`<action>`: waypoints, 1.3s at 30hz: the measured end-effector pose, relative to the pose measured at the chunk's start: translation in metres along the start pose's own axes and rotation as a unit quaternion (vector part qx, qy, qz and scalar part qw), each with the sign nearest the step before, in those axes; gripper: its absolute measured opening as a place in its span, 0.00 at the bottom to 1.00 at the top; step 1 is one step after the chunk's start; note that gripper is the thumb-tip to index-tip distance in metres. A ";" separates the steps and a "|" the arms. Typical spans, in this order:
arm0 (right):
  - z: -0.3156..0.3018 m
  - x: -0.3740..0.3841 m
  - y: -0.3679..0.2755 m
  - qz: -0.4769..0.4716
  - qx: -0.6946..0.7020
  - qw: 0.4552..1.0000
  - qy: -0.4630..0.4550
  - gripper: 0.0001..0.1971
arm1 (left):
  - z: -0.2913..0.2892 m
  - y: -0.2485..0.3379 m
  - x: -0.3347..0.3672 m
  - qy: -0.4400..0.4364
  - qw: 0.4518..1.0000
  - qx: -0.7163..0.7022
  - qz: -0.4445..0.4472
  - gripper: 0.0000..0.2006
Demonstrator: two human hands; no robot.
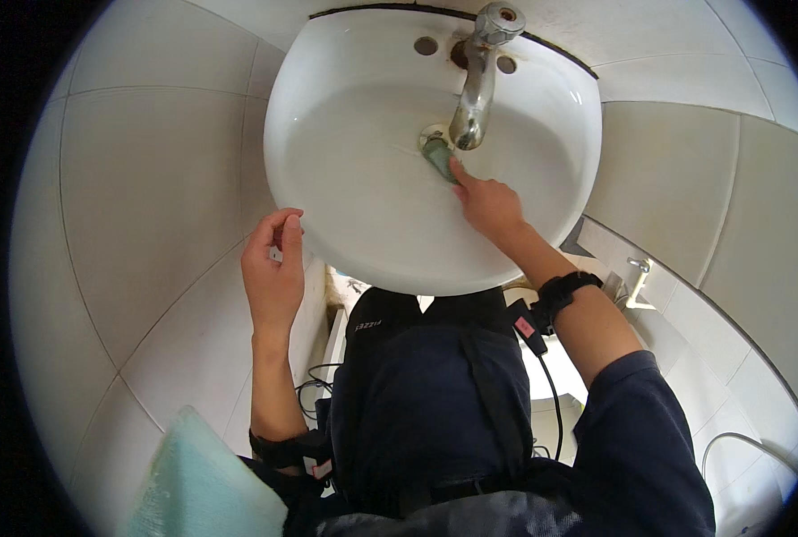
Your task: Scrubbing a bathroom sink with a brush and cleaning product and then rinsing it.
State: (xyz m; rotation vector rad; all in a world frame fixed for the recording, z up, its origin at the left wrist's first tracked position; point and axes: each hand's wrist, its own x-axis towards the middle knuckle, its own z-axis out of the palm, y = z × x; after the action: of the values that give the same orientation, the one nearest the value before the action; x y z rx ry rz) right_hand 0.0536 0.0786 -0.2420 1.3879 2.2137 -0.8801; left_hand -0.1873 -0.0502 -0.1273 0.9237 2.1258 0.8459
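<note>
A green scouring pad (pixel 439 157) lies against the white basin, its far end over the drain (pixel 432 136). My right hand (pixel 492 204) is closed on its near end, fingers pressing it down onto the basin floor. Just above the pad hangs the spout of a chrome tap (pixel 477 100); no running water shows. At the left rim of the sink (pixel 296 179), my left hand (pixel 273 267) is raised with nothing in it. Its fingers are loosely curved and there is a gap between them and the thumb. I cannot tell whether the fingertips touch the rim.
Tiled walls (pixel 153 170) close in on both sides. A small wall valve (pixel 639 279) stands out low at the right, with a pale hose (pixel 748 438) below. Black cables (pixel 314 385) hang by my legs. A pale turquoise object (pixel 204 479) sits at lower left.
</note>
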 end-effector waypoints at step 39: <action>-0.016 0.054 0.028 -0.057 -0.068 0.992 0.095 0.13 | -0.006 -0.014 -0.010 -0.025 0.997 -0.073 -0.006 0.11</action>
State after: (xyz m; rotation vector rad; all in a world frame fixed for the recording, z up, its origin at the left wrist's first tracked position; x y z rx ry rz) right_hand 0.0553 0.1340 -0.2722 1.3431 2.4666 -0.6425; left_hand -0.1922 -0.0673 -0.1316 0.8469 1.9956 0.9477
